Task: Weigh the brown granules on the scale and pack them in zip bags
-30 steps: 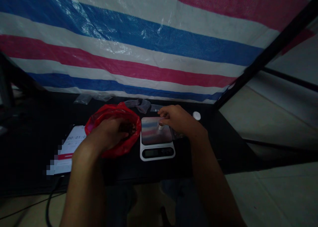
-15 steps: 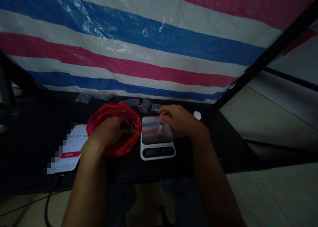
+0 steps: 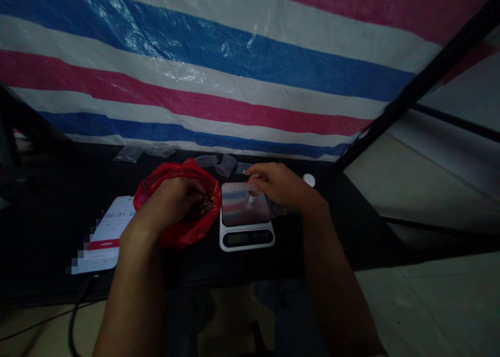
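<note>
My left hand [image 3: 175, 200] reaches into an open red plastic bag [image 3: 195, 233]. Its fingers are bent together over small brown pieces [image 3: 208, 205], whose kind I cannot make out; the fingertips are partly hidden. Right of the bag stands a white kitchen scale [image 3: 237, 211] with a metal plate and a dark display strip. On the plate is a small clear plastic cup [image 3: 252, 196] with a little brown matter inside. My right hand [image 3: 283, 184] comes from the right, thumb and fingers closed at the cup's rim.
A phone [image 3: 105, 232] showing a timer lies left of the bag, a cable near its lower end. Clear small bags [image 3: 225, 165] lie along the back edge. A round white cap [image 3: 309, 180] is beyond my right wrist. Behind hangs a striped plastic sheet [image 3: 219, 102].
My left hand has lifted slightly inside the red bag, its fingers drawn closer together. My right hand stays at the cup on the scale. The view has shifted a little.
</note>
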Demonstrator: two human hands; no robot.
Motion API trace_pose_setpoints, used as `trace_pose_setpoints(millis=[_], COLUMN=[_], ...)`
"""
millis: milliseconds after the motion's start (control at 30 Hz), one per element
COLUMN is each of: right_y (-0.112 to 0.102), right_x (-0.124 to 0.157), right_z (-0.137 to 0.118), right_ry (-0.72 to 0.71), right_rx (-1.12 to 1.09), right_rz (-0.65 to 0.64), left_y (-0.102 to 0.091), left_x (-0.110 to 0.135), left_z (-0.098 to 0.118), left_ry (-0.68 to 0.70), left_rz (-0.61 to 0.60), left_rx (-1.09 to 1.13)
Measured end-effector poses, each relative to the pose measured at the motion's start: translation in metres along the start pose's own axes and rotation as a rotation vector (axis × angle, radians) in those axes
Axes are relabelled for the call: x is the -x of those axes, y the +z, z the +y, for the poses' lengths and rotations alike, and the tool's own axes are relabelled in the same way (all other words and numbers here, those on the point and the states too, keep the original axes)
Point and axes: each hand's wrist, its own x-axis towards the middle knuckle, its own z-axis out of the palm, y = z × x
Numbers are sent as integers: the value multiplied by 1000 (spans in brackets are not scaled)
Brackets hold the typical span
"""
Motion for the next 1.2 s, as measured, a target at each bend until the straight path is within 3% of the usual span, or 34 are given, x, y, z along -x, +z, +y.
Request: trace_pose_setpoints(millis=[167,333,533,700,933,1200], right_y=[-2,-6,-13,-15,-15,-16], right_x=[0,3,8,9,9,10], right_z=[2,7,14,19,19,21], right_ry=[-8,34,51,51,54,49], right_rx=[-38,-47,-42,-18,-35,-55], right_rz=[76,121,129,138,147,140], left_y=[-2,8,29,39,38,42], left_x=[1,-7,-24,-32,-31,-33], left_z=[20,58,96,102,105,103], left_ry=[114,308,508,489,414,425], left_rz=[93,141,94,36,3,33], left_rx=[90,190,136,48,27,68])
